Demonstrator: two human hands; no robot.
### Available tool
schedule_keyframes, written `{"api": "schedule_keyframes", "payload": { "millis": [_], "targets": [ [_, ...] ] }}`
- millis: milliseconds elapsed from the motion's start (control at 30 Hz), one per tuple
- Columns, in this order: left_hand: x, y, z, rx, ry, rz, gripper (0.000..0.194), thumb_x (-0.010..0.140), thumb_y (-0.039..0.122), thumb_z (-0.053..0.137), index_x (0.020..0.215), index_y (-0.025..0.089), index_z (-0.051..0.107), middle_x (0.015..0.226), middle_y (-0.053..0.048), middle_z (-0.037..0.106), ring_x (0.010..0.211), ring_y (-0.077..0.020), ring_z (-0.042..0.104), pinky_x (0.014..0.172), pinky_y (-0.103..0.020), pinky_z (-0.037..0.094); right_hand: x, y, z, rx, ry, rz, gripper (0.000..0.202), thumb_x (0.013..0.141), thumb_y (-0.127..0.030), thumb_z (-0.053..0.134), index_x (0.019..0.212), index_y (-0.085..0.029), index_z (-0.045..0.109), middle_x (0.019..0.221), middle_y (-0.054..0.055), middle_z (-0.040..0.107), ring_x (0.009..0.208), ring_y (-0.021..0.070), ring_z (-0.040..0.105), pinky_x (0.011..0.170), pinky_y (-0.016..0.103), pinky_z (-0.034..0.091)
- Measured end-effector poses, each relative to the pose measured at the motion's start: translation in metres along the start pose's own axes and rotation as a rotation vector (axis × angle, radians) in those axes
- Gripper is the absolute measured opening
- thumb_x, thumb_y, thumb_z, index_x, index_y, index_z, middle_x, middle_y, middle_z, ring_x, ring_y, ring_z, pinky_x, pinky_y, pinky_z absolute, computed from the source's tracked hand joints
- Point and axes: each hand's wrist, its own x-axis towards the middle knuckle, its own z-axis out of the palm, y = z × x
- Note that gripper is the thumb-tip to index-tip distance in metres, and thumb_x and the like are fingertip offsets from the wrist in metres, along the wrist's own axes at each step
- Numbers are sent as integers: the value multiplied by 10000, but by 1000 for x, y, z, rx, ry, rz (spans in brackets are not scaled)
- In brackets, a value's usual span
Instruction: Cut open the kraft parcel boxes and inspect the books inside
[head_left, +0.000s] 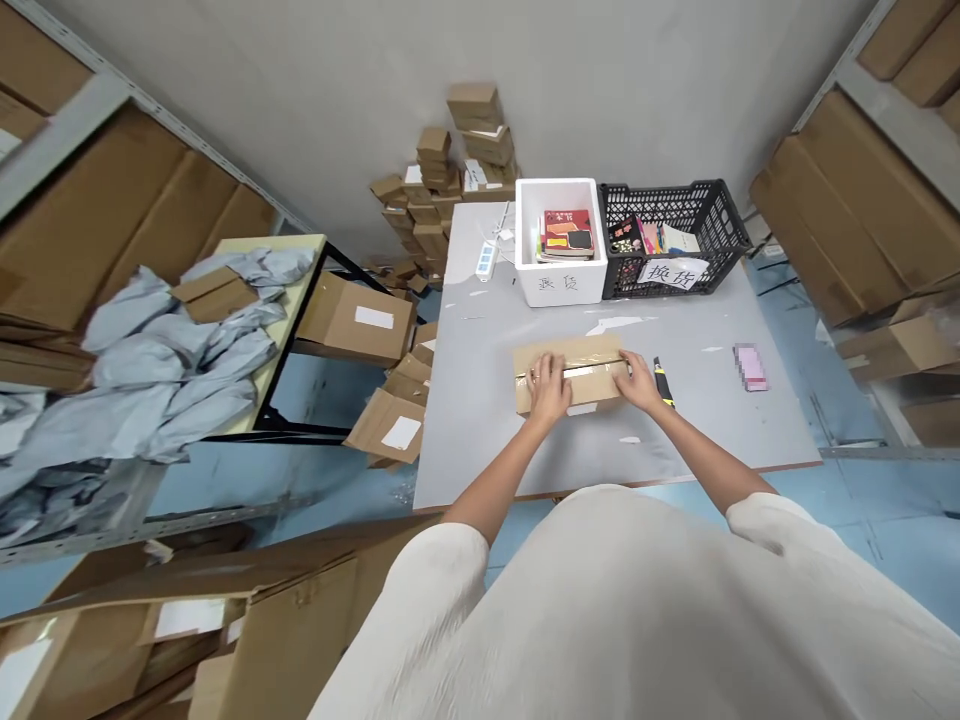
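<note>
A small cardboard box (570,352) lies on the grey table in front of me, with a gap along the seam between its top flaps and clear tape on it. My left hand (550,386) grips the near flap, its bent fingertips at the gap. At the box's right end, my right hand (637,382) holds the corner with fingers curled round the edge. Just right of that hand lies a black and yellow utility knife (662,382). The box's contents are hidden.
On the table (480,400) stand a white foam bin (561,285) with books and a black crate (720,235) with small goods. A phone (750,367) lies right. Grey parcels (157,350) cover the left-hand shelf. Cartons (356,320) crowd the floor.
</note>
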Motion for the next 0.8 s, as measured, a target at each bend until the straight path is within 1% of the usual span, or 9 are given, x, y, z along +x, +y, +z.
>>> {"api": "schedule_keyframes", "payload": {
  "millis": [67,167,233,300,400,500,600,700,800],
  "targets": [
    [-6,-21,-13,27,76,-123,718,964,371,651,1638,204,467,1773,-227,346,1672,-420,266,1342,-688,173,-4,-2,0,-13,-5,29,713,947,-405,597,1630,-237,482,1575,190,565,1435,379,551,1190,611,505],
    [-11,-42,-20,-20,134,-251,950,908,451,751,1714,192,321,1777,-254,315,1652,-453,291,1322,-691,234,-12,-9,3,-16,10,59,743,943,-408,598,1646,-230,437,1579,199,548,1372,370,596,1148,595,537],
    [-13,-49,-20,-89,135,-258,1029,883,427,784,1740,211,257,1761,-239,346,1629,-448,337,1310,-666,294,-19,-13,4,-8,31,61,766,936,-411,609,1653,-232,408,1592,204,531,1312,361,630,1128,589,547],
    [-14,-54,-18,-150,136,-234,1069,866,388,802,1752,234,223,1749,-223,364,1622,-441,352,1301,-652,333,-25,-16,5,-10,58,51,766,920,-409,626,1635,-234,416,1563,204,554,1276,358,646,1140,601,529],
    [-15,-59,-17,-222,163,-199,1153,838,353,830,1766,250,153,1765,-224,313,1629,-436,344,1290,-649,367,-25,-19,3,2,115,53,736,894,-431,656,1578,-248,455,1502,188,611,1307,367,627,1170,630,488],
    [-18,-64,-16,-294,204,-169,1231,828,351,842,1775,262,61,1790,-233,223,1620,-425,370,1269,-631,409,-12,-20,-1,139,193,119,658,903,-498,647,1496,-267,479,1488,175,631,1273,335,658,1111,586,536],
    [-22,-68,-16,-334,216,-152,1221,851,378,829,1775,276,37,1785,-234,213,1599,-421,407,1250,-620,435,11,-22,-7,254,229,148,561,947,-577,572,1408,-261,529,1467,177,658,1238,303,689,1065,522,568],
    [-22,-67,-16,-303,192,-168,1173,867,399,818,1770,265,82,1770,-240,236,1581,-417,433,1243,-613,443,34,-26,-15,187,150,113,572,1007,-598,449,1442,-251,581,1566,180,615,1323,309,657,1091,518,559],
    [-20,-64,-19,-249,171,-195,1115,857,372,817,1748,249,159,1756,-239,271,1580,-410,439,1244,-594,445,50,-28,-22,-12,54,76,643,1038,-578,394,1568,-261,570,1678,152,528,1440,337,581,1150,562,525]
  ]
}}
